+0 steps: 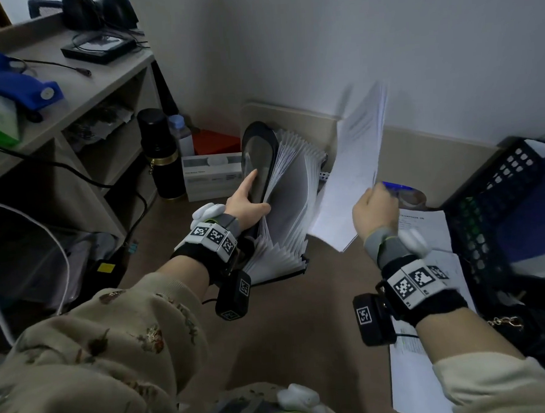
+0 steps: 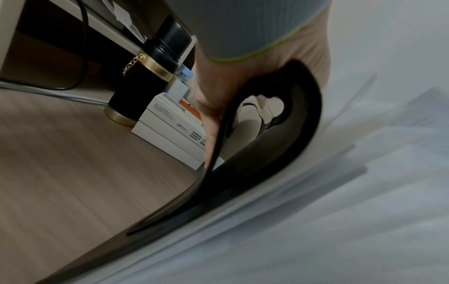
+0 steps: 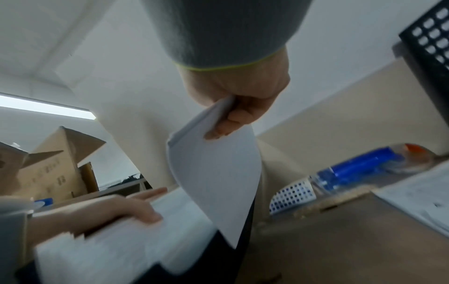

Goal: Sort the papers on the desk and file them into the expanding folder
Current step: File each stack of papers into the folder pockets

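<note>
The expanding folder (image 1: 291, 202) stands fanned out on the desk against the back partition, its white pockets spread. My left hand (image 1: 248, 199) grips its black front cover (image 2: 279, 153) and pulls it back to the left, forefinger stretched along the flap. My right hand (image 1: 375, 213) pinches a thin sheaf of white papers (image 1: 354, 170) by one edge and holds it up, tilted, just right of the folder. In the right wrist view the sheaf (image 3: 216, 173) hangs from my fingers (image 3: 233, 119) above the pockets (image 3: 121, 240). More printed papers (image 1: 424, 230) lie on the desk at the right.
A black flask (image 1: 162, 155), a small bottle and stacked white boxes (image 1: 212, 174) stand left of the folder. A shelf unit (image 1: 70, 100) with cables fills the left. A black mesh tray (image 1: 502, 213) and a blue tape dispenser (image 1: 403, 191) sit at the right.
</note>
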The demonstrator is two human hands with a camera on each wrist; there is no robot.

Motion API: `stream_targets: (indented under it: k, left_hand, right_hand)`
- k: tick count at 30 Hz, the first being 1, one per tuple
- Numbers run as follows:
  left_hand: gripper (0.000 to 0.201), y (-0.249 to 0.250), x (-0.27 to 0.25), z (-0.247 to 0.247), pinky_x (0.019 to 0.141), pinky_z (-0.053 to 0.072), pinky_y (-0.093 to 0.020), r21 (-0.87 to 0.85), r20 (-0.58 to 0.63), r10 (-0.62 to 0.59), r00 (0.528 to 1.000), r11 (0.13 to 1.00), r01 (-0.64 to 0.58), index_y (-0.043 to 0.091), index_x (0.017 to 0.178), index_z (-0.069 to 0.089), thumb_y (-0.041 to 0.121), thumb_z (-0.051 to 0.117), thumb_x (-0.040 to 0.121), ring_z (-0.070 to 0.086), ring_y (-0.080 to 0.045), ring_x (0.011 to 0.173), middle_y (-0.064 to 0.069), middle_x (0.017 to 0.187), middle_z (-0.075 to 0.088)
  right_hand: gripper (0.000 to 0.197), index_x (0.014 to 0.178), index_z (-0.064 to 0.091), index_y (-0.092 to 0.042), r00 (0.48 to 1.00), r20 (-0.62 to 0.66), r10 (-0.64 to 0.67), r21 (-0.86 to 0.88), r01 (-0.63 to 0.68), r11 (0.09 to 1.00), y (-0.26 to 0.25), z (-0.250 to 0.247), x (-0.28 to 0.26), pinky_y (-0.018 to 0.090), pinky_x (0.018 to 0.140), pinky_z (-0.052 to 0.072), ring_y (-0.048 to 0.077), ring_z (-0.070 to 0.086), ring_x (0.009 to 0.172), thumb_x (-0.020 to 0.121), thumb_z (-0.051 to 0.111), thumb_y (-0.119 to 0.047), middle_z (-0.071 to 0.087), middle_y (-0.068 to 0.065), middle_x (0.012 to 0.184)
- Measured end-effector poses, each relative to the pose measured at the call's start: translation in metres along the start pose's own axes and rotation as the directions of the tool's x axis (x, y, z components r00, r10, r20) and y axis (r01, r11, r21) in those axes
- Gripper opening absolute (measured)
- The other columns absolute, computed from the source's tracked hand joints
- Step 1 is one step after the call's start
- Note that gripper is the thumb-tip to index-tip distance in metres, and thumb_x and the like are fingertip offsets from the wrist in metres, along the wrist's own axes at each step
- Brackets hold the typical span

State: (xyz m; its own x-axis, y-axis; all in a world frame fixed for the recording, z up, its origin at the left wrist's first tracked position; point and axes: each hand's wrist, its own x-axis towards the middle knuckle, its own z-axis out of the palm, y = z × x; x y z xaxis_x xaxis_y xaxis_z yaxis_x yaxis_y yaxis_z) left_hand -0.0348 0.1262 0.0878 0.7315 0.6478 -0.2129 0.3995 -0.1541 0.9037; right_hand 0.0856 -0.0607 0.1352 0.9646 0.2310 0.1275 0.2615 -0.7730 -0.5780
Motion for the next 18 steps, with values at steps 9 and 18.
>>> stream_targets:
  k: [9,18]
  left_hand:
    - [0.085,0.002,-0.004,0.003,0.086,0.036,-0.018,-0.015,0.004,0.000,1.000,1.000,0.000,0.039,0.151,0.023,0.008,0.061,0.081,0.040,-0.004,0.106,0.001,0.146,0.042]
    - [0.085,0.004,-0.007,0.009,0.093,0.036,-0.021,0.020,0.003,-0.006,1.000,1.000,0.006,0.042,0.150,0.022,0.013,0.062,0.081,0.045,-0.015,0.126,0.000,0.152,0.038]
  right_hand:
    - [0.029,0.108,0.050,0.008,0.969,-0.243,-0.040,0.107,0.068,0.992,-0.019,-0.039,-0.003,0.028,0.061,0.016,0.043,0.054,0.095,0.100,0.030,-0.012,0.060,0.031,0.103]
    - [0.023,0.094,0.050,0.004,0.973,-0.208,-0.101,0.186,0.141,0.972,-0.025,-0.031,-0.024,0.025,0.058,0.014,0.038,0.052,0.078,0.099,0.032,-0.010,0.056,0.027,0.078]
